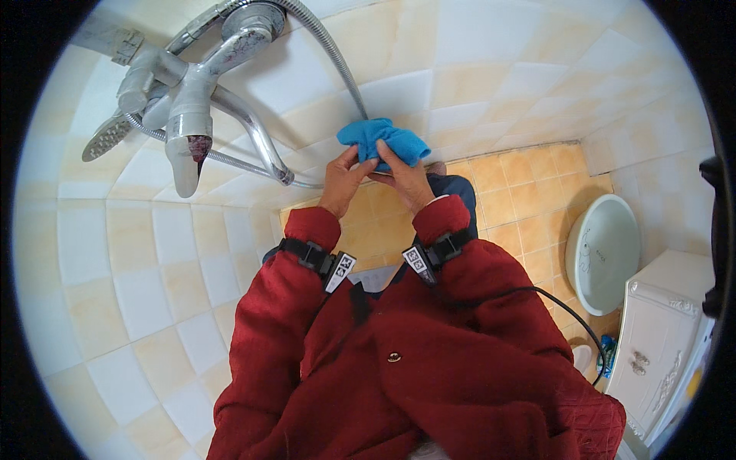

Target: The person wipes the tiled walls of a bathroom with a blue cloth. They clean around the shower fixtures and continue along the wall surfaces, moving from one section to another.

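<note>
Both hands grip a bright blue cloth (397,141) in front of me, close to the tiled wall. My left hand (344,177) pinches its left lower edge, thumb pointing inward. With the thumb on top, my right hand (404,178) holds the cloth's middle and right side. A flexible metal shower hose (339,57) comes down the wall and passes out of sight behind the cloth. Whether the cloth wraps around the hose cannot be told. A thin pale edge shows under the cloth between the hands; what it belongs to is unclear.
A chrome shower mixer tap (192,98) juts from the wall at upper left, with its spout (253,126) and a shower head (107,138) beside it. At right, a pale green basin (604,256) leans near a white cabinet (655,322). A black cable (566,310) runs from my right side.
</note>
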